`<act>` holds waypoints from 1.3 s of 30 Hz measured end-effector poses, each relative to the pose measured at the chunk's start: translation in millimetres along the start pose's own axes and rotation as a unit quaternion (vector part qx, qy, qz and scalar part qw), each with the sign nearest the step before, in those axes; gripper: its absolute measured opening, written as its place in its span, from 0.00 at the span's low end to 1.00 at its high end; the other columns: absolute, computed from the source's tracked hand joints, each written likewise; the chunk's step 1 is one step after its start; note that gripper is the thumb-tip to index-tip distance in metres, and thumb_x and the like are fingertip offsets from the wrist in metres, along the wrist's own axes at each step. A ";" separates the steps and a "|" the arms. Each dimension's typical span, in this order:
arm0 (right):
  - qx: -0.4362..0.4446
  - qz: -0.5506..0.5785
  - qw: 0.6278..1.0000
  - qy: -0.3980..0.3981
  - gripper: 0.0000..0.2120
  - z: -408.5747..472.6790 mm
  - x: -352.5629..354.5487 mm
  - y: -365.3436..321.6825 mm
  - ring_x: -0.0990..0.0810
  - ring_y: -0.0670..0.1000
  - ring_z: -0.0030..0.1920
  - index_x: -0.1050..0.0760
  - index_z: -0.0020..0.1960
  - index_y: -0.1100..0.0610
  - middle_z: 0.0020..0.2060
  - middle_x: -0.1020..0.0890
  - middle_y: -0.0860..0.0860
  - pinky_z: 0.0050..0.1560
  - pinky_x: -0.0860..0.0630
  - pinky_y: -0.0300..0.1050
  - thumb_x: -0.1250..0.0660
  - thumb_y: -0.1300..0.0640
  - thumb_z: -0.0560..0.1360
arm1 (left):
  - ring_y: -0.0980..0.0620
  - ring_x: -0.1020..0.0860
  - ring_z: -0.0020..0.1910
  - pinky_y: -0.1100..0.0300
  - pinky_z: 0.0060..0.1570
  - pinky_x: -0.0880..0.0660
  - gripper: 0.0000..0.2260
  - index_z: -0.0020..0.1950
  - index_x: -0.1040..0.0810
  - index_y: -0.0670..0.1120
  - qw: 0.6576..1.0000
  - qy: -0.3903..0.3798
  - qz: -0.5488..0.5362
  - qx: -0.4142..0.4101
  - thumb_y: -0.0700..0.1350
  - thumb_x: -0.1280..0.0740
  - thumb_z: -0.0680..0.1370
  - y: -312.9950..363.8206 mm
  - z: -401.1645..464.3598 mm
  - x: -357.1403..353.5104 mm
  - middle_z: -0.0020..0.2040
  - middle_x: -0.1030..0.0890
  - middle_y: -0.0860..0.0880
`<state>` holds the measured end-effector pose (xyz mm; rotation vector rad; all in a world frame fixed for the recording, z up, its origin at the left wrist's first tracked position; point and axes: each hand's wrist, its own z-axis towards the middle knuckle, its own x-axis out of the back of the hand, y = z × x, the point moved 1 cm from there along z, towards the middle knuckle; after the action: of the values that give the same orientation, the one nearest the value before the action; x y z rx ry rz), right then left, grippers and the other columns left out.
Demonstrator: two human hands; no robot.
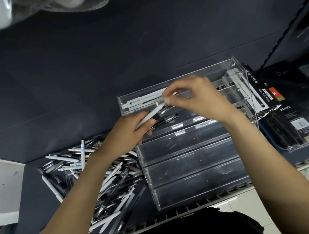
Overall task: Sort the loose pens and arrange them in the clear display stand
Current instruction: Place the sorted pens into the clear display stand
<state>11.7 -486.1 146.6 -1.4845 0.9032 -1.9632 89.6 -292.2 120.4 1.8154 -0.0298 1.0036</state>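
Note:
A clear tiered display stand sits on the dark shelf, its top tier holding a few white pens. A heap of loose black and white pens lies to its left. My left hand grips a small bundle: one white pen and dark pens pointing toward the stand. Over the upper tiers, my right hand pinches the tip of the white pen between thumb and fingertip.
Boxed gel ink pens and a diary pack stand to the right of the stand. A dark back wall rises behind. The shelf's front edge has a slotted rail, with white floor tiles below.

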 end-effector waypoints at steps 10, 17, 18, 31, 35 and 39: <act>-0.017 0.074 0.996 0.052 0.05 -3.6 25.3 21.5 0.25 0.39 0.43 0.19 0.48 0.52 0.38 0.19 0.38 0.49 0.32 0.32 0.29 0.59 0.73 | 0.59 0.25 0.24 0.64 0.29 0.26 0.04 0.48 0.25 0.51 1.000 0.017 0.023 0.000 0.49 0.38 0.79 -2.1 -7.4 2.2 0.34 0.20 0.56; -0.089 0.085 0.987 0.100 0.04 12.8 25.9 44.4 0.25 0.35 0.39 0.20 0.45 0.50 0.40 0.19 0.42 0.44 0.33 0.26 0.29 0.58 0.73 | 0.64 0.25 0.25 0.73 0.30 0.30 0.05 0.53 0.23 0.47 0.997 0.067 0.035 0.003 0.44 0.37 0.79 -10.0 -25.6 12.4 0.35 0.20 0.56; -0.094 0.074 0.989 0.091 0.03 16.1 20.6 44.7 0.25 0.36 0.39 0.19 0.45 0.50 0.40 0.18 0.44 0.44 0.33 0.26 0.29 0.58 0.73 | 0.65 0.25 0.25 0.73 0.31 0.30 0.05 0.53 0.23 0.46 0.997 0.069 0.044 0.000 0.44 0.37 0.79 -9.9 -26.0 12.7 0.35 0.20 0.57; -0.091 -0.104 0.990 -0.040 0.07 30.4 -3.8 20.4 0.20 0.46 0.49 0.16 0.47 0.47 0.46 0.15 0.46 0.56 0.24 0.45 0.33 0.55 0.75 | 0.66 0.23 0.29 0.76 0.32 0.31 0.08 0.55 0.21 0.46 0.993 0.093 0.066 -0.005 0.46 0.36 0.78 -14.6 -24.9 13.1 0.35 0.20 0.60; -0.091 -0.124 0.988 -0.013 0.07 27.1 -5.7 20.5 0.21 0.50 0.50 0.18 0.49 0.50 0.49 0.18 0.50 0.54 0.25 0.45 0.35 0.55 0.76 | 0.67 0.24 0.28 0.76 0.33 0.31 0.08 0.55 0.21 0.46 0.993 0.093 0.073 -0.006 0.46 0.36 0.79 -14.7 -23.7 13.8 0.35 0.20 0.59; -0.105 -0.183 0.978 0.000 0.10 27.3 -14.5 20.1 0.20 0.56 0.51 0.20 0.53 0.53 0.49 0.17 0.54 0.54 0.24 0.50 0.37 0.52 0.77 | 0.69 0.25 0.27 0.77 0.33 0.32 0.07 0.54 0.22 0.44 0.995 0.094 0.044 -0.003 0.45 0.36 0.79 -14.0 -22.7 13.8 0.36 0.20 0.57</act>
<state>42.0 -493.9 127.2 -1.8836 0.9124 -2.1749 90.9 -262.3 121.8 1.7204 0.0023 1.2314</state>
